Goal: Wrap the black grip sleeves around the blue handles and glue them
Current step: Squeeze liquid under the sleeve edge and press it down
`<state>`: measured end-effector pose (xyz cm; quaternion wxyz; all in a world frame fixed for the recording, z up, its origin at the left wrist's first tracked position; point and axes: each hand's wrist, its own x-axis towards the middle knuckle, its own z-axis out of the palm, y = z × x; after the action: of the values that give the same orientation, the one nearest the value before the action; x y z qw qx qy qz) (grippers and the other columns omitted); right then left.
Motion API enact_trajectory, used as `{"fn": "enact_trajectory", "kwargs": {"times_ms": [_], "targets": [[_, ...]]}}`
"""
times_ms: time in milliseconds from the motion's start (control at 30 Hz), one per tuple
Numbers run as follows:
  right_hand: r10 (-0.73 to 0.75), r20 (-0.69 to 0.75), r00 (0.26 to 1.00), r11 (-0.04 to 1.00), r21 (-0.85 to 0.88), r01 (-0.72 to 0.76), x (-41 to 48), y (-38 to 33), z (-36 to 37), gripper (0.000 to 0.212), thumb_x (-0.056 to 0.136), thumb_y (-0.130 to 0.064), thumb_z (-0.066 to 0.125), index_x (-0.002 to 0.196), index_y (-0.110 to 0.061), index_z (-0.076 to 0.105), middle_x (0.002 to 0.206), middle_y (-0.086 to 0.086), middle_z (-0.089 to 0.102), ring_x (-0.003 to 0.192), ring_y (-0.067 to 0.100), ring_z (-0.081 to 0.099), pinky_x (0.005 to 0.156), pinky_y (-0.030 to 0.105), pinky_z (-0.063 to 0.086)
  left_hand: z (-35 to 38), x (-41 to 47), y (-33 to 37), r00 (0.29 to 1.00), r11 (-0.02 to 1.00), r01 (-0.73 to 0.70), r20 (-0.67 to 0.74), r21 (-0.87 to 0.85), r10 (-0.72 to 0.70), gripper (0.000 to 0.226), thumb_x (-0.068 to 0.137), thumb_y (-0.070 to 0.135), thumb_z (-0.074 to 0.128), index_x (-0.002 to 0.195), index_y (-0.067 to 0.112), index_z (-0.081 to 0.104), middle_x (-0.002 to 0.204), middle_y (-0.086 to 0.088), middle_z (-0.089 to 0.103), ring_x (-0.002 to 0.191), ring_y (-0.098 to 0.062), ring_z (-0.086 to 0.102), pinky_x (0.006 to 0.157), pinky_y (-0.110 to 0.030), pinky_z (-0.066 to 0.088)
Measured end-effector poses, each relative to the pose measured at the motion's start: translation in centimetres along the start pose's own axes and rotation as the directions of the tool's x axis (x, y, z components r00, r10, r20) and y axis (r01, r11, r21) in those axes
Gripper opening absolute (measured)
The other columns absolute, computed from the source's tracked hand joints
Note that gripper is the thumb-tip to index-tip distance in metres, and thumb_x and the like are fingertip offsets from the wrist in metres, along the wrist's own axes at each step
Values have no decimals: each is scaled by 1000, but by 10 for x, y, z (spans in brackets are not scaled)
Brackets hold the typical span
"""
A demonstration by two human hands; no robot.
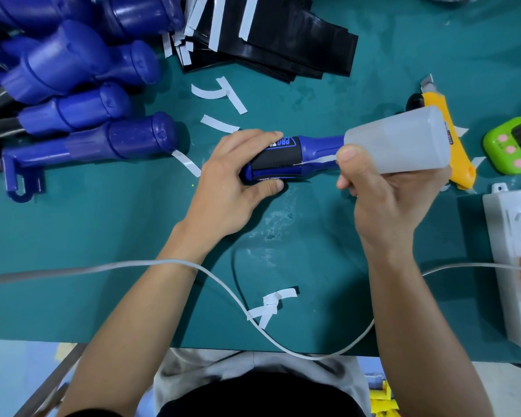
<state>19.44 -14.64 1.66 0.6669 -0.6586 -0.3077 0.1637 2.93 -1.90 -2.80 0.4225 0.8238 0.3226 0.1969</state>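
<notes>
While spare blue handles (73,70) pile up upper left w/ black sleeve sheets (283,40) top centre, left hand (232,182) curls round the blue handle (316,145) mid-frame on the green mat (103,236), fingers & thumb clamping its black grip sleeve (278,159); right hand (385,200) grips a translucent glue bottle (403,142), tip at the sleeve's edge; yellow knife (460,164) & green timer (515,145) far right.

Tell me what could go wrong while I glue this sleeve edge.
Glue from the bottle could run onto the left hand, which grips the blue handle right beside the black grip sleeve. The white cable lying across the left forearm may snag and jerk your aim.
</notes>
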Motion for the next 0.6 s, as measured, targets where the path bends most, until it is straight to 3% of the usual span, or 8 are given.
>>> {"fn": "enact_trajectory", "kwargs": {"times_ms": [200, 333, 600], "targets": [[21, 7, 1000, 1000, 4, -21, 0, -3, 1, 20, 95, -24, 75, 76, -23, 68, 62, -16, 64, 52, 17, 60, 57, 26, 44, -1, 0, 1, 1000, 1000, 4, 1, 5, -4, 63, 78, 19, 92, 136, 20, 67, 131, 8, 61, 124, -14, 54, 109, -28, 42], [4, -1, 1000, 1000, -10, -4, 2, -3, 0, 22, 96, -22, 74, 75, -23, 68, 61, -11, 64, 53, 18, 61, 57, 28, 44, -1, 1, 0, 1000, 1000, 2, 1, 0, -2, 63, 78, 19, 92, 136, 20, 67, 131, 7, 61, 124, -15, 55, 109, -28, 43], [8, -14, 1000, 1000, -11, -8, 3, -6, -2, 21, 95, -23, 76, 76, -28, 68, 64, -20, 64, 53, 15, 61, 57, 25, 44, 0, 0, -1, 1000, 1000, 5, -1, -17, -5, 63, 79, 19, 92, 136, 21, 67, 131, 5, 62, 125, -17, 55, 110, -34, 44]]}}
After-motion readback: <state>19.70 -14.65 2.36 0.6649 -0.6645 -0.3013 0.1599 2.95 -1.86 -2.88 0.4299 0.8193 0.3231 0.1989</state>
